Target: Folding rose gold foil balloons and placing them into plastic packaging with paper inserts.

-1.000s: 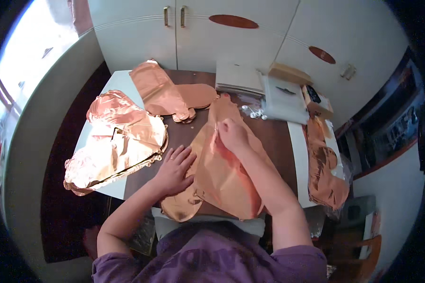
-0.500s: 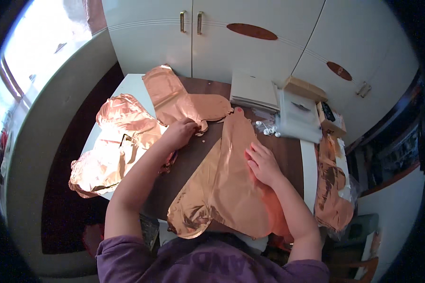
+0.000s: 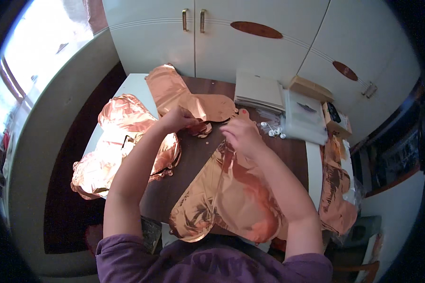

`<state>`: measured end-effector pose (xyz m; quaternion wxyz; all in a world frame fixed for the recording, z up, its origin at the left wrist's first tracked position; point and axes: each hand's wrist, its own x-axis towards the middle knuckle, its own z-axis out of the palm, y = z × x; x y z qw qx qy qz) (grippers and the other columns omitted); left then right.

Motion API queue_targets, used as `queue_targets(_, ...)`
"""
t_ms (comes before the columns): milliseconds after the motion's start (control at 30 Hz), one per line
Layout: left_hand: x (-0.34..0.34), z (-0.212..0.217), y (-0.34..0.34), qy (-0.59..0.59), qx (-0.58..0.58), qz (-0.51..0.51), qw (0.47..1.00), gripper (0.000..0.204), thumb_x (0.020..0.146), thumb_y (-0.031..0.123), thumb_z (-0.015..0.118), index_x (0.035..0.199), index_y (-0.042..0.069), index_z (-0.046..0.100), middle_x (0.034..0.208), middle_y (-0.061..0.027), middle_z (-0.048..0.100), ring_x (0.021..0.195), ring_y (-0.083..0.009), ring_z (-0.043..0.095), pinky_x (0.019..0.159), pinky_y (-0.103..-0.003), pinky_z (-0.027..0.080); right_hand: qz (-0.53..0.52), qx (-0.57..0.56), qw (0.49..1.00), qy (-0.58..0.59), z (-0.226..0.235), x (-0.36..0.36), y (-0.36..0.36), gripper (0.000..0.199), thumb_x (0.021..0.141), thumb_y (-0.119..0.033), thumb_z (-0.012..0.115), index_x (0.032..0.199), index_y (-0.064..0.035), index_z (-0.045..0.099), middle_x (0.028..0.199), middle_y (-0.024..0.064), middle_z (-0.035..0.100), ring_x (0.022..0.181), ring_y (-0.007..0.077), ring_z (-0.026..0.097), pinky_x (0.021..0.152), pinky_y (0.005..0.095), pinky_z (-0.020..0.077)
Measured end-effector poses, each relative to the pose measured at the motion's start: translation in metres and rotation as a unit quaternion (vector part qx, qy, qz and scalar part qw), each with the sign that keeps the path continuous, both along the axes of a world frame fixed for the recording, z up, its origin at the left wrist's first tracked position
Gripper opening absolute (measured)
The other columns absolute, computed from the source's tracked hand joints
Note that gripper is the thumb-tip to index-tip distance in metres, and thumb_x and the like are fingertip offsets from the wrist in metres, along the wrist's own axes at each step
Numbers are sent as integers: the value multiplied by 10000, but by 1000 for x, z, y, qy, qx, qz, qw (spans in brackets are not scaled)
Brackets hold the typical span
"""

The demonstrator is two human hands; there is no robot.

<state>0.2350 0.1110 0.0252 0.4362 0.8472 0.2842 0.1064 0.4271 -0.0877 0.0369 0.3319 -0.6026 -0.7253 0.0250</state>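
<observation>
A flat, rose-gold foil balloon [image 3: 167, 87] with an angled shape lies at the far side of the table. My left hand [image 3: 178, 119] pinches its near edge, where the foil is lifted and crumpled. Just to the right, my right hand [image 3: 243, 136] has its fingers curled down over the narrow top of a nearer foil balloon [image 3: 250, 203]; what the fingertips hold is hidden. A thin dark strip spans the gap between the hands. That nearer balloon widens toward me, its lower end at the table's front edge. Another shiny foil balloon [image 3: 115, 146], puckered, lies left of my left forearm.
At the back right sit a stack of pale cards [image 3: 259, 92], a clear plastic sleeve [image 3: 304, 118], small white knobbed pieces [image 3: 274, 130] and a cardboard box [image 3: 311, 88]. More copper foil [image 3: 335, 198] lies along the right edge. White cabinets [image 3: 151, 42] stand behind the table.
My right hand has moved up and left from the nearer balloon's right side to its narrow top. My left hand has shifted slightly, and the far balloon's near edge has lifted.
</observation>
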Motion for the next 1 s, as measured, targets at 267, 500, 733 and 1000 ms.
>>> queue_targets(267, 3, 9, 13, -62, 87, 10, 994, 248, 849, 215, 713, 909, -25, 706, 801, -125, 704, 717, -175, 641, 692, -337, 515, 35, -71, 956, -282, -34, -16, 73, 117, 815, -117, 578, 883, -51, 647, 976, 103, 600, 961, 308, 593, 846, 427, 495)
queue_targets(500, 9, 17, 16, -60, 66, 46, 995, 341, 857, 273, 734, 1027, -20, 692, 892, -121, 712, 805, -175, 659, 736, -339, 526, 32, -4, 982, -186, -37, -11, 88, 90, 764, -97, 623, 827, -55, 672, 815, 92, 610, 826, 303, 629, 718, 413, 507)
queue_targets(733, -6, 13, 28, -52, -53, 5, 997, 650, 854, 320, 688, 1360, -35, 486, 1360, -207, 521, 1213, -271, 542, 1021, -355, 436, 1, -224, 971, 80, -10, 3, 111, 198, 828, -199, 708, 833, -1, 695, 689, 71, 675, 636, 121, 597, 613, 308, 467)
queue_targets(1000, 1, -12, 31, 12, 125, -35, 991, 413, 749, 298, 708, 1051, 17, 682, 934, -206, 695, 827, -324, 683, 764, -394, 534, -58, 57, 997, 16, -5, -25, 116, 145, 868, -179, 637, 919, -58, 699, 814, 131, 683, 767, 291, 667, 680, 395, 513)
